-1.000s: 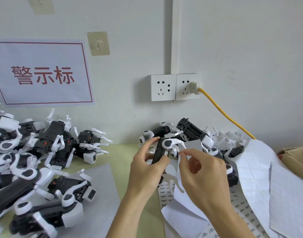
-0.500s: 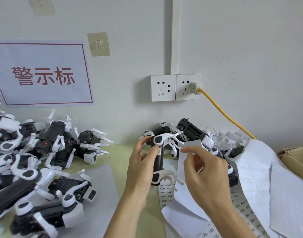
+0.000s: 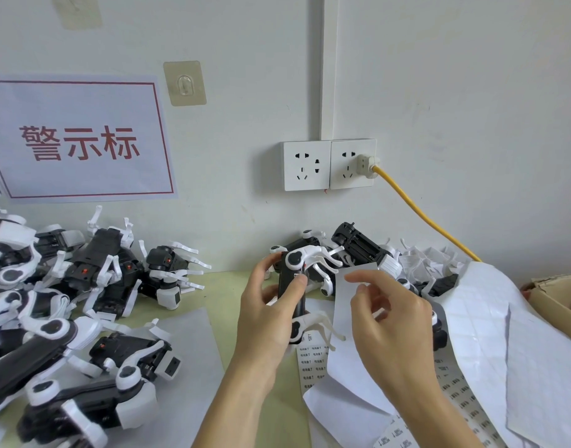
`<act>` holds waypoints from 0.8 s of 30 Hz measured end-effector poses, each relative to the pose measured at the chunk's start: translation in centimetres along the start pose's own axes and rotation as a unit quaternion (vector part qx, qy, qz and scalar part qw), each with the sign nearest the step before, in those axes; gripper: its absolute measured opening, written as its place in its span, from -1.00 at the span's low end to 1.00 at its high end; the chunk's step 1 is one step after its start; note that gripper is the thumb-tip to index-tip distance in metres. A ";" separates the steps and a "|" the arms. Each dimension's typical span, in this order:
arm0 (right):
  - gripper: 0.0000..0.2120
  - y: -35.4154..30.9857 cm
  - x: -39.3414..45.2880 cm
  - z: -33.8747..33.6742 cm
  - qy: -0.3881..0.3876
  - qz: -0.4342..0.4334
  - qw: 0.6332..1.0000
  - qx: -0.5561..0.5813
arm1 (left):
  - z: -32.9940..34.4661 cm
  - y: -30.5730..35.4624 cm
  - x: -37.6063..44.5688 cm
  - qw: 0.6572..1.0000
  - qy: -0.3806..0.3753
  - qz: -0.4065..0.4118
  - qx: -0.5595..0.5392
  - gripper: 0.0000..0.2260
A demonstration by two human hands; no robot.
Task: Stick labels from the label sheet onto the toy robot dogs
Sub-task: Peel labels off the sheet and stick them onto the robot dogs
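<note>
A left hand [image 3: 271, 318] grips a black-and-white toy robot dog [image 3: 294, 286] at the centre of the frame, its thumb curled against the black body and its other fingers wrapped round the far side, holding the toy on end with white legs jutting to the right at top and bottom. Just to the right, the right hand [image 3: 390, 321] pinches the upper edge of a curled label sheet [image 3: 345, 337] between thumb and forefinger, the remaining fingers loosely bent; the sheet's white backing faces the camera and stands just beside the toy's legs. Whether a peeled label sits on a fingertip cannot be told. Below the hands, rows of small printed labels [image 3: 313, 360] lie on the pale green tabletop [image 3: 226, 295]. At lower left, a heap of robot dogs [image 3: 67, 318] spreads over a sheet of white paper [image 3: 193, 367]. A smaller pile of dogs [image 3: 358, 247] lies against the wall behind the hands. At right, large used backing sheets [image 3: 504, 350] drape towards a cardboard box [image 3: 555, 302] at the frame's edge. On the wall, a double power socket [image 3: 310, 164] holds a white plug [image 3: 368, 164] with a yellow cable [image 3: 423, 215] running down to the right. A sign with red Chinese characters [image 3: 80, 140] hangs at upper left, an adhesive hook [image 3: 184, 84] beside it.
</note>
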State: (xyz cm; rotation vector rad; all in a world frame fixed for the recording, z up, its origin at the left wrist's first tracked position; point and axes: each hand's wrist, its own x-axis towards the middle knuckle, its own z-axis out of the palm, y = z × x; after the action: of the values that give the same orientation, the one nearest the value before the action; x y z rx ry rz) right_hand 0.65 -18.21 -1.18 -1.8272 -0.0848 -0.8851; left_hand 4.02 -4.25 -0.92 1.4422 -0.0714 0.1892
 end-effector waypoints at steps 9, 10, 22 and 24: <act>-0.68 -0.7 0.5 -0.8 -0.029 0.047 0.997 0.055 | 0.2 0.6 -0.6 0.998 -0.062 0.030 0.003 -0.56; -0.67 -0.7 0.5 -1.0 -0.048 0.053 0.995 0.068 | 0.2 0.7 -0.6 0.997 -0.073 0.039 0.006 -0.54; -0.44 -0.4 1.1 -1.4 -0.152 0.150 0.961 0.179 | 0.2 1.0 -0.6 0.972 -0.153 0.134 0.120 -0.52; -0.51 -0.3 1.1 -1.2 -0.137 0.180 0.945 0.237 | 0.4 1.0 -0.6 0.969 -0.155 0.135 0.139 -0.51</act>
State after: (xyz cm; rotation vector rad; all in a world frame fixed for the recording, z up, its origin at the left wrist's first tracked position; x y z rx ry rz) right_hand 0.71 -19.43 -0.06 -1.4352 -0.1230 -0.3105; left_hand 3.28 -4.57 -0.03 1.7307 -0.5168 0.2003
